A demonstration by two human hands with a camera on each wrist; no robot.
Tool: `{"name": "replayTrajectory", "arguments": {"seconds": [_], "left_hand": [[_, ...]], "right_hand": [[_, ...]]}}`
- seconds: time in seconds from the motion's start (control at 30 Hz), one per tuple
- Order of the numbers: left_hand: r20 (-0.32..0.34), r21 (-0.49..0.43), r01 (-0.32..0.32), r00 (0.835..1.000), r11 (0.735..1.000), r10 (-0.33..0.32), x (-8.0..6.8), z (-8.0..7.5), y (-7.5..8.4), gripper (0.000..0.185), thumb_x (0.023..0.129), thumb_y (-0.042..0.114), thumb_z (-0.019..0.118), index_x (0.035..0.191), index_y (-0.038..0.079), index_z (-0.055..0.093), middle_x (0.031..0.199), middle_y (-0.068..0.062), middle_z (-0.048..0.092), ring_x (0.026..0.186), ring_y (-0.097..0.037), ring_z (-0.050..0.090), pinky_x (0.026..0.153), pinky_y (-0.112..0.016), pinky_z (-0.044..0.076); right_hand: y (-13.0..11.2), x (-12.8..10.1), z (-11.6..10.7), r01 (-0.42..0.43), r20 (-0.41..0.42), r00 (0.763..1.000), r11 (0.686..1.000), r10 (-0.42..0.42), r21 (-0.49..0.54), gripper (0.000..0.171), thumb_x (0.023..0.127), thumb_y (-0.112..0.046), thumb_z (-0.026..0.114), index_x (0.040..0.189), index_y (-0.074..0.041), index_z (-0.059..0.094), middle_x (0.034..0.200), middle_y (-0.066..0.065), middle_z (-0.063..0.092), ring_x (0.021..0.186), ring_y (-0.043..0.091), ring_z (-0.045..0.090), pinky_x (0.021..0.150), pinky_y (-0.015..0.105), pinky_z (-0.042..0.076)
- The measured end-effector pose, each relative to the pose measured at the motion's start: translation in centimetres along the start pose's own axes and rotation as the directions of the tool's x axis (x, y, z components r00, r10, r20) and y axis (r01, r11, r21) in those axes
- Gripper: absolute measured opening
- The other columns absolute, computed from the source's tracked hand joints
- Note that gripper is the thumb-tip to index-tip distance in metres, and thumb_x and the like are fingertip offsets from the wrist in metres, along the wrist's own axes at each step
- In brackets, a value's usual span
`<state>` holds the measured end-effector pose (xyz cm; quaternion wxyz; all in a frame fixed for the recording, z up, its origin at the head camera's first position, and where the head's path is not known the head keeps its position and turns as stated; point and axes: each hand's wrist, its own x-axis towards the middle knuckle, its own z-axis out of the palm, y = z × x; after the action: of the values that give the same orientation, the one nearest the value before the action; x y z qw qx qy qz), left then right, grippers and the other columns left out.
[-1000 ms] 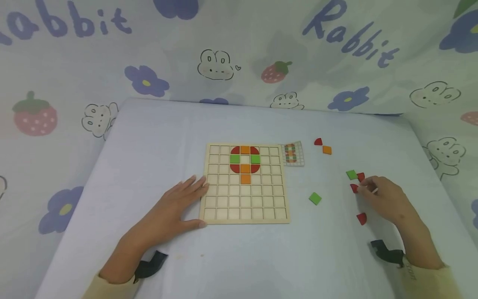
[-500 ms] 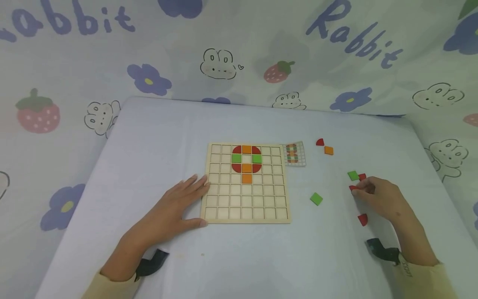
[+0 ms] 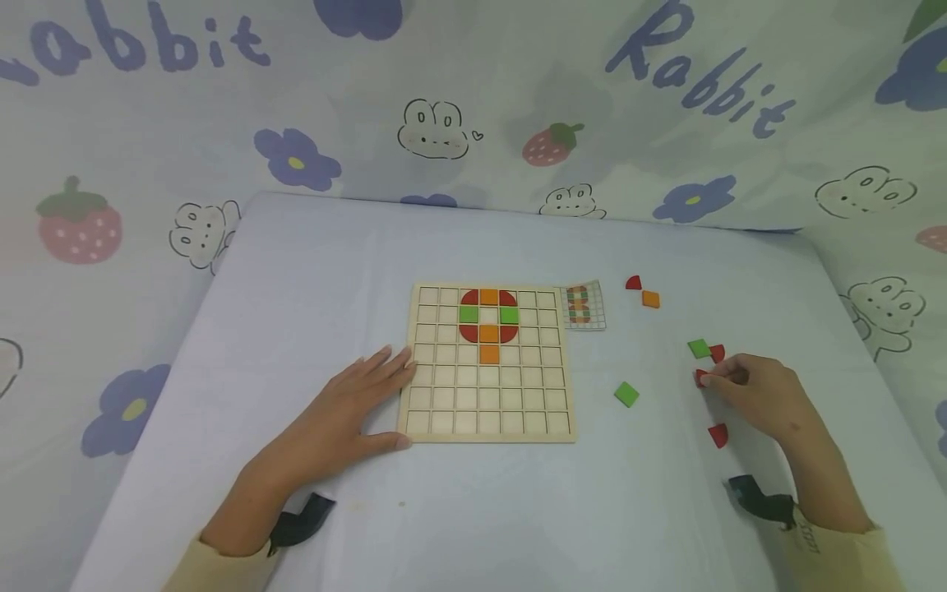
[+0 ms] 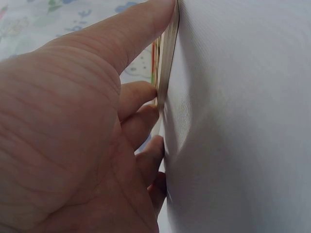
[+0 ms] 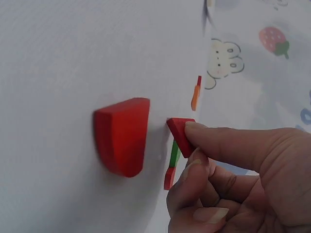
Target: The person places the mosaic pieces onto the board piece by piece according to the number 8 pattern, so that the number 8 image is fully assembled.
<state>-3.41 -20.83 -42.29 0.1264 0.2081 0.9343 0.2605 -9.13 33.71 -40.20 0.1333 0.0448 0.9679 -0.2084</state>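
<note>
My right hand (image 3: 756,396) pinches a red quarter-circle tile (image 5: 179,133) between thumb and fingers, tilted, at the right of the table. Just beyond it lie a green square tile (image 3: 699,349) and another red quarter-circle tile (image 3: 718,353). A further red quarter-circle tile (image 5: 124,136) lies nearer in the right wrist view. My left hand (image 3: 336,419) rests with spread fingers at the left edge of the wooden grid board (image 3: 491,436); its fingertips touch that edge in the left wrist view. On the board, red, orange and green tiles form a ring, with an orange tile (image 3: 489,354) below it.
A small pattern card (image 3: 586,306) lies at the board's upper right. Right of the card are a red tile (image 3: 634,283) and an orange square tile (image 3: 650,299). A loose green tile (image 3: 626,395) lies between board and right hand. Printed cloth (image 3: 488,74) hangs behind the table.
The right hand has closed its pinch on the red quarter-circle tile and shifted it slightly. The left hand stays at the board's edge.
</note>
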Motion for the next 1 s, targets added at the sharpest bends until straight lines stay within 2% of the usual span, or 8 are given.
{"name": "replayTrajectory", "arguments": {"seconds": [0.13, 0.23, 0.47, 0.57, 0.73, 0.9, 1.0], "left_hand": [[0.016, 0.003, 0.014, 1.000, 1.000, -0.014, 0.0, 0.0, -0.1, 0.095, 0.088, 0.044, 0.084, 0.165, 0.018, 0.034, 0.173, 0.007, 0.019, 0.161, -0.022, 0.008, 0.129, -0.051, 0.010], [0.020, 0.010, 0.017, 1.000, 1.000, -0.017, 0.0, 0.0, -0.1, 0.096, 0.088, 0.044, 0.084, 0.165, 0.017, 0.034, 0.173, 0.006, 0.019, 0.161, -0.022, 0.008, 0.129, -0.051, 0.010], [0.014, 0.022, 0.021, 1.000, 1.000, -0.021, 0.0, -0.1, -0.2, 0.097, 0.087, 0.044, 0.085, 0.165, 0.017, 0.034, 0.173, 0.006, 0.019, 0.161, -0.023, 0.009, 0.129, -0.051, 0.011], [0.012, 0.011, 0.018, 1.000, 1.000, -0.019, 0.1, 0.0, -0.1, 0.097, 0.087, 0.044, 0.085, 0.165, 0.017, 0.034, 0.173, 0.006, 0.019, 0.161, -0.023, 0.009, 0.129, -0.051, 0.011], [0.013, 0.010, 0.018, 1.000, 1.000, -0.018, 0.1, 0.1, -0.2, 0.098, 0.086, 0.045, 0.085, 0.165, 0.018, 0.033, 0.173, 0.006, 0.019, 0.161, -0.023, 0.009, 0.129, -0.052, 0.011], [0.010, 0.014, 0.023, 1.000, 1.000, -0.023, 0.0, 0.2, -0.2, 0.098, 0.086, 0.046, 0.085, 0.165, 0.019, 0.034, 0.173, 0.007, 0.019, 0.161, -0.023, 0.009, 0.129, -0.051, 0.011], [0.013, 0.001, 0.021, 1.000, 1.000, -0.021, 0.0, 0.2, -0.1, 0.098, 0.086, 0.045, 0.085, 0.165, 0.019, 0.034, 0.173, 0.008, 0.020, 0.161, -0.023, 0.009, 0.129, -0.052, 0.011]], "right_hand": [[-1.0, 0.1, -0.1, 0.066, -0.002, 0.998, 0.997, -0.066, 0.028, 0.031, 0.101, -0.026, 0.069, 0.108, 0.004, 0.066, 0.089, 0.011, 0.070, 0.084, 0.029, 0.062, 0.060, 0.031, 0.050], [-2.7, 0.4, -0.1, 0.132, 0.000, 0.991, 0.989, -0.132, 0.063, 0.028, 0.103, -0.026, 0.068, 0.108, 0.001, 0.068, 0.086, 0.006, 0.070, 0.078, 0.024, 0.063, 0.060, 0.030, 0.051], [-9.1, 1.4, 1.7, 0.227, 0.031, 0.972, 0.966, -0.232, 0.124, 0.017, 0.100, -0.022, 0.072, 0.105, -0.006, 0.071, 0.086, 0.005, 0.068, 0.077, 0.023, 0.059, 0.063, 0.029, 0.052], [-11.7, 2.1, 2.8, 0.299, 0.048, 0.950, 0.943, -0.308, 0.143, 0.012, 0.100, -0.021, 0.072, 0.101, -0.009, 0.072, 0.084, 0.002, 0.065, 0.077, 0.022, 0.057, 0.062, 0.028, 0.050], [-15.5, 3.5, 4.6, 0.408, 0.099, 0.898, 0.896, -0.428, 0.173, 0.009, 0.100, -0.019, 0.072, 0.095, -0.011, 0.071, 0.079, 0.000, 0.061, 0.075, 0.020, 0.054, 0.061, 0.029, 0.047], [-18.2, 4.6, 5.9, 0.458, 0.145, 0.862, 0.868, -0.487, 0.191, 0.009, 0.100, -0.018, 0.071, 0.094, -0.010, 0.072, 0.080, -0.002, 0.065, 0.077, 0.019, 0.057, 0.065, 0.031, 0.051], [-19.1, 5.0, 6.6, 0.460, 0.171, 0.854, 0.866, -0.492, 0.197, 0.010, 0.100, -0.018, 0.071, 0.094, -0.011, 0.073, 0.081, -0.002, 0.067, 0.077, 0.019, 0.057, 0.065, 0.031, 0.051]]}}
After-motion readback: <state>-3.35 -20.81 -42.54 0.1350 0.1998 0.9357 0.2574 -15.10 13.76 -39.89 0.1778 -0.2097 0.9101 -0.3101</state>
